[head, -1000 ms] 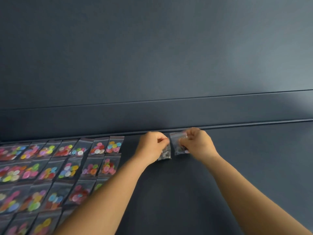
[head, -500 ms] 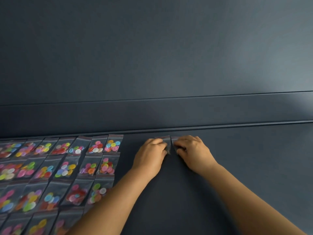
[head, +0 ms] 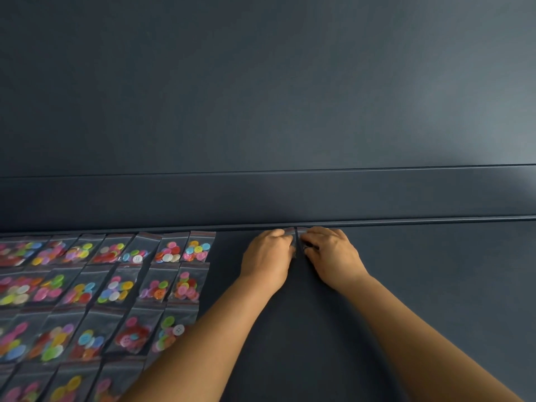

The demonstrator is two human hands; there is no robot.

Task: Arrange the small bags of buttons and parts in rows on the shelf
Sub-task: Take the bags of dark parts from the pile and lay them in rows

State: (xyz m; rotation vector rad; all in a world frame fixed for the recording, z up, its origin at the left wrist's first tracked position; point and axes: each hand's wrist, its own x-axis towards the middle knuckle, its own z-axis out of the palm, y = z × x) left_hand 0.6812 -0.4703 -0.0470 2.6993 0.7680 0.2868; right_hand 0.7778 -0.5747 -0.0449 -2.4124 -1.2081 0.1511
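Two small clear bags of dark parts lie side by side against the shelf's back ledge. My left hand (head: 268,253) presses down on the left bag (head: 290,232). My right hand (head: 330,252) covers the right bag (head: 301,231). Only the bags' top edges and a sliver between my hands show. To the left, several clear bags of coloured buttons (head: 197,248) lie in neat rows on the dark shelf (head: 420,285). My left forearm hides part of the lower rows.
A raised dark ledge (head: 377,198) runs along the back of the shelf, with a dark wall (head: 261,82) above it. A bare gap of shelf (head: 229,250) separates the button rows from my hands.
My hands have carried the two bags of dark parts away from me and laid them flat against the back ledge, fingers now pressing down on them.
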